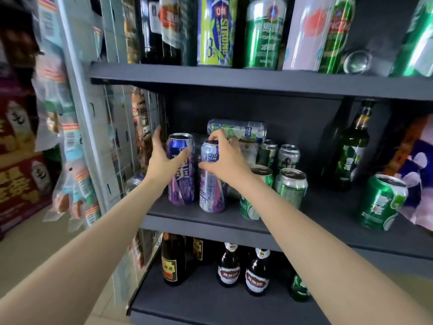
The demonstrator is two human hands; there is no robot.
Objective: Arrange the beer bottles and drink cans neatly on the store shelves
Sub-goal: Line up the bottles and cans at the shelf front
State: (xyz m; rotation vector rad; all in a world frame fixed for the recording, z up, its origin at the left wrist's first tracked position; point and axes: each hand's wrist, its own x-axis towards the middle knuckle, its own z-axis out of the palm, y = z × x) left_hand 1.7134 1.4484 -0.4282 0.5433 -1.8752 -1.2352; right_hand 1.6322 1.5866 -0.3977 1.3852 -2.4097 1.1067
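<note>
The right hand [225, 158] holds the silver can [211, 181] on the middle shelf [210, 221]. The left hand [161, 160], fingers spread, touches the purple can [181, 170]. One can [236, 130] lies flat behind; much is left.

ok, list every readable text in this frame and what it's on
"RIO": silver can held by right hand
"STRONG", "8": yellow can, top shelf
"8": purple can at left hand
Chinese labels on green cans, bottles, red boxes: too blurred to read
</note>
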